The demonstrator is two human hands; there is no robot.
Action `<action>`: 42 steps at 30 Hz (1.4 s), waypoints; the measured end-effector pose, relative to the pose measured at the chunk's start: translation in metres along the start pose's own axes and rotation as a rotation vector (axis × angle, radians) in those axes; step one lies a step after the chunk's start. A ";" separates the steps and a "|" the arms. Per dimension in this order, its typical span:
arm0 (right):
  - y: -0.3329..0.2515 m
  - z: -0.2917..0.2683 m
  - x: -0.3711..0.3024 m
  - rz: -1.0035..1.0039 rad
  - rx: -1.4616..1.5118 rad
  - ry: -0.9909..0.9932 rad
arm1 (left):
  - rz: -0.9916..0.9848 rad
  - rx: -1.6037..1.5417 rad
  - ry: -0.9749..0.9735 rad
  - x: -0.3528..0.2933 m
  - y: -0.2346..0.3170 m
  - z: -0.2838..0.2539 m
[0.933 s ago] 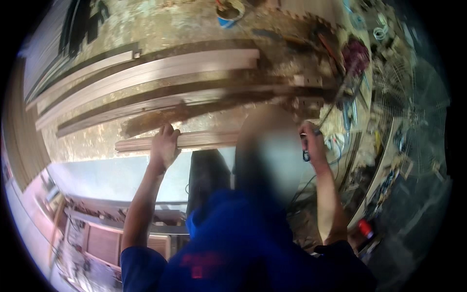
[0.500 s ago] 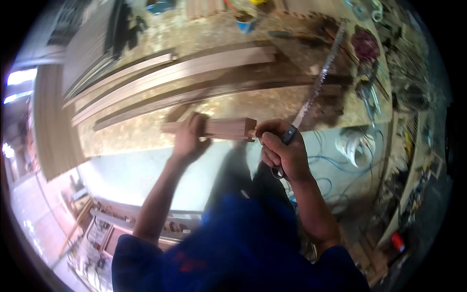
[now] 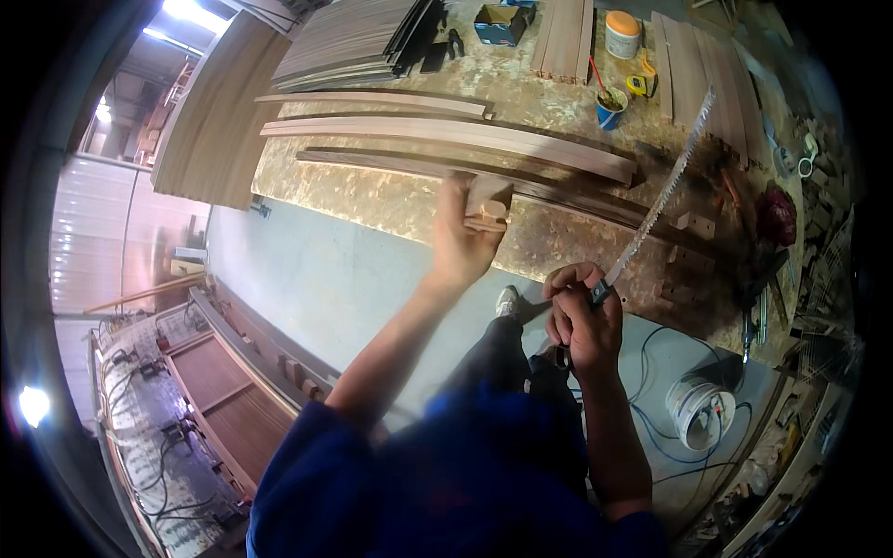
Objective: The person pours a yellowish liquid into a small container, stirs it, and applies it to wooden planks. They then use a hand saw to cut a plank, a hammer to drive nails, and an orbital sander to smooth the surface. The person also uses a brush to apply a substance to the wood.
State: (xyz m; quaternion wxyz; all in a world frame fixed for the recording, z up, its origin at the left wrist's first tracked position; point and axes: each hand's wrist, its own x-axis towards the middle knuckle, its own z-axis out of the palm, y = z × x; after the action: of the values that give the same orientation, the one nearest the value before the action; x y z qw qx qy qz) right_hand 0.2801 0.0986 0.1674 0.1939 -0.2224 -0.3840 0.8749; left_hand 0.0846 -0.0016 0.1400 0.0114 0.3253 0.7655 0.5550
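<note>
My left hand (image 3: 462,237) is raised at the near edge of the workbench (image 3: 344,200), its fingers wrapped round a wooden piece (image 3: 493,193). One end of that piece points towards me, showing a paler raised part; its far length is hidden. Lower and to the right, my right hand (image 3: 588,325) grips the dark handle of a hand saw (image 3: 662,197). The saw's narrow toothed blade slants up and right over the bench, apart from the wood.
Long wooden strips (image 3: 446,135) lie across the bench, with small wooden blocks (image 3: 684,260) at the right. Behind stand a blue cup (image 3: 609,110), an orange-lidded tub (image 3: 622,35) and a yellow tape measure (image 3: 638,86). On the floor are a white bucket (image 3: 686,414) and blue cables.
My left hand has tilted the wooden piece from lying sideways to end-on towards me and moved it away from the right hand. The saw stays in my right hand; my view has shifted.
</note>
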 end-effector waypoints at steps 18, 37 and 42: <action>-0.003 0.005 -0.031 0.073 -0.105 -0.026 | 0.111 0.058 0.261 -0.006 0.019 -0.009; 0.015 0.044 -0.016 0.201 -0.264 -0.111 | -0.046 0.005 0.503 0.003 0.002 -0.069; 0.022 0.048 -0.010 0.214 -0.274 -0.149 | -0.056 -0.118 0.552 0.007 -0.009 -0.076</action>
State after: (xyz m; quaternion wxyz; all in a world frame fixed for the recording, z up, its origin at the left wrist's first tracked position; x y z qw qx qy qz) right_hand 0.2584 0.0514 0.1821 0.0388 -0.2208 -0.4870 0.8441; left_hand 0.0464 -0.0634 0.1642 -0.1633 0.1396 0.7146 0.6657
